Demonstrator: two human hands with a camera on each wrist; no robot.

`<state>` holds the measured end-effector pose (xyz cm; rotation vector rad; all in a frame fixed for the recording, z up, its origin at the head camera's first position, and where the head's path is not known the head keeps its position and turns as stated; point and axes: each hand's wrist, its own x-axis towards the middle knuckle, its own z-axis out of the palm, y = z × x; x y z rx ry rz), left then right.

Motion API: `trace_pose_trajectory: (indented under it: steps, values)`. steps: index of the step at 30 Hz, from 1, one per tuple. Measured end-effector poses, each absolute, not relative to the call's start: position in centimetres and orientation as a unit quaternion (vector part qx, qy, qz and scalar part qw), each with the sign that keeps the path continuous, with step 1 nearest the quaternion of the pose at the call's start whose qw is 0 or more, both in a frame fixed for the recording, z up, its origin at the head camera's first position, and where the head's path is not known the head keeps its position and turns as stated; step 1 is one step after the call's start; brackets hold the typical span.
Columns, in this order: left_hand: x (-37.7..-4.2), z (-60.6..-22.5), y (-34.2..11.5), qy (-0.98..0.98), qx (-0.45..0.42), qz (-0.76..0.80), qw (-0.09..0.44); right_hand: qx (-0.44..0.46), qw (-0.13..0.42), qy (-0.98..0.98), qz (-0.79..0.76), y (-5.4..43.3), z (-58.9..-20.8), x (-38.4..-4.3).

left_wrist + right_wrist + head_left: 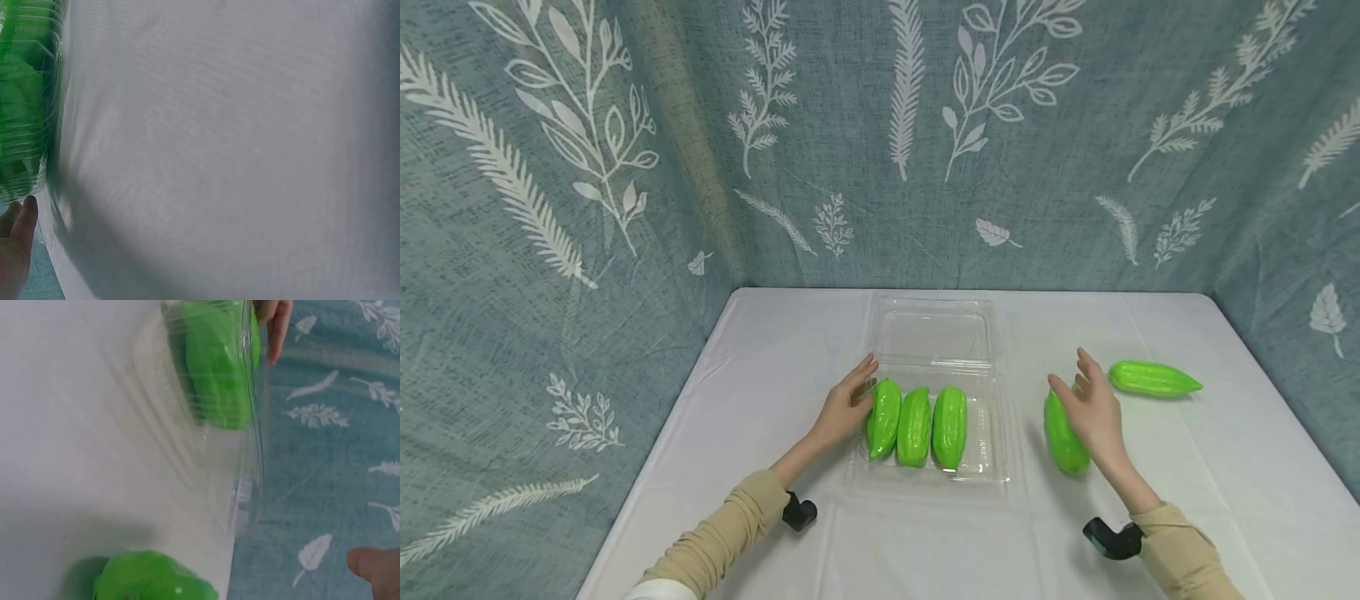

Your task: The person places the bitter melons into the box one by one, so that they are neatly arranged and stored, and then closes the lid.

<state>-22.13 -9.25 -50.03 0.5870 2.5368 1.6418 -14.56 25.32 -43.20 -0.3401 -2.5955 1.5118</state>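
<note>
Three bright green, ridged bitter melons lie side by side in a clear plastic clamshell box [988, 425], its lid [934, 329] folded back behind it. My left hand [842, 408] is at the box's left side, fingers extended, fingertips right by the upper end of the leftmost bitter melon [886, 419]. In the left wrist view its fingers [25, 222] show at the box's ribbed wall. My right hand [1093, 412] hovers with spread fingers over another bitter melon [1063, 442] right of the box, partly covering it. The right wrist view has the thumb [372, 565] apart from that melon [153, 578].
Farther right on the white-covered table [925, 550], one more bitter melon [1153, 379] lies sideways. A teal curtain [865, 225] with white leaf prints hangs behind and along both sides. Black wrist cameras [1112, 539] sit below both hands at the sleeves.
</note>
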Motion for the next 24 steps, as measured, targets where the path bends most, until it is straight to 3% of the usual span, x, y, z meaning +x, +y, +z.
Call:
trace_pose_trajectory:
  steps: [17,24]
  values:
    - [-22.1,-49.9,-9.1,0.831,0.182,0.524,0.029,-0.184,0.065,-0.86,0.472,29.1,-44.0,-14.8]
    - [-22.1,-49.9,-9.2,0.83,0.182,0.526,0.035,-0.192,0.043,-0.868,0.456,30.0,-44.7,-14.8]
